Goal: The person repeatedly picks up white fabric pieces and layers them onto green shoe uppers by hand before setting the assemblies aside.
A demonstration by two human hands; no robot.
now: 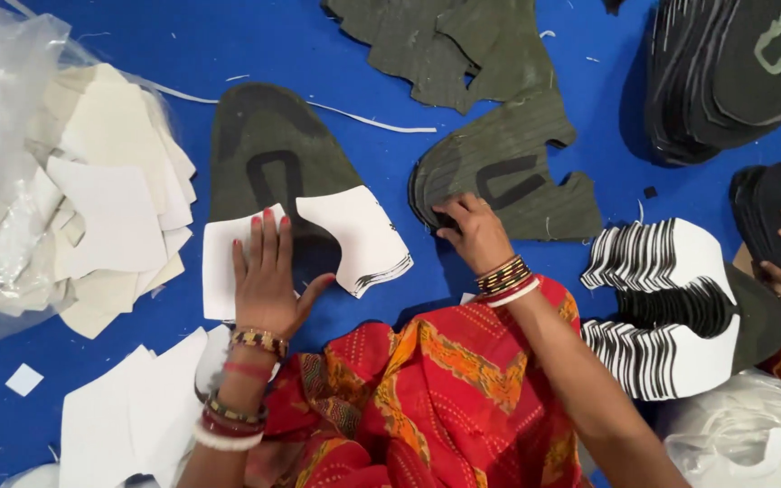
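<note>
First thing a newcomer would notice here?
Likely the two hands at centre on the blue surface: the left hand flat on a white cut piece laid over a dark green shoe-shaped piece, the right hand gripping a stack of green pieces. A fanned black-and-white stack lies to the right.

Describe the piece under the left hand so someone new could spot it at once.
Start at the blue work surface, just above the red and orange cloth. There the left hand lies flat on a white U-shaped cut piece that sits on a dark olive shoe-shaped panel. Unlike the loose cream scraps further left, it lies on the olive panel.
</note>
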